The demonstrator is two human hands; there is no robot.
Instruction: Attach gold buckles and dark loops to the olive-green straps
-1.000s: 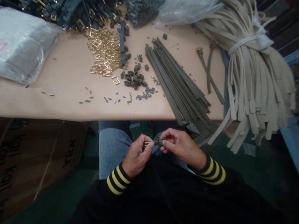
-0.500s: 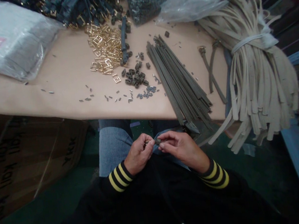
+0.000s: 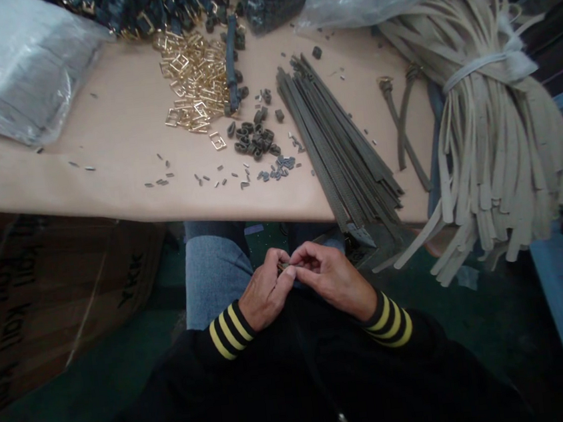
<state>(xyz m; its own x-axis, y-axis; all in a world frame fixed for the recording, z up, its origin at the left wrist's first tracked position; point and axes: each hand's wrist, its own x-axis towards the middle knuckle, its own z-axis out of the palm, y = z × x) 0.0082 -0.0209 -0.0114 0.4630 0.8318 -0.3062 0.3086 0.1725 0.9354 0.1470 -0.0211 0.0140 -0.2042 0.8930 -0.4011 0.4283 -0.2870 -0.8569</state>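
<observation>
My left hand [image 3: 266, 291] and my right hand [image 3: 329, 277] meet over my lap, just below the table edge. Both pinch a small dark piece with a bit of gold metal [image 3: 283, 266] between their fingertips; most of it is hidden by the fingers. On the table [image 3: 119, 157] above lie a heap of gold buckles [image 3: 194, 86], a cluster of small dark loops [image 3: 254, 139], tiny metal bits [image 3: 217, 177] and a bundle of olive straps [image 3: 337, 144] that overhangs the front edge.
A thick tied bundle of beige straps [image 3: 487, 115] hangs off the table's right end. Plastic bags [image 3: 10, 72] lie at the back left, dark buckled straps [image 3: 149, 6] at the back. A cardboard box [image 3: 44, 296] stands under the table on the left.
My hands have drawn closer together, so the small piece that showed between the fingertips is now mostly covered. The view has shifted slightly upward.
</observation>
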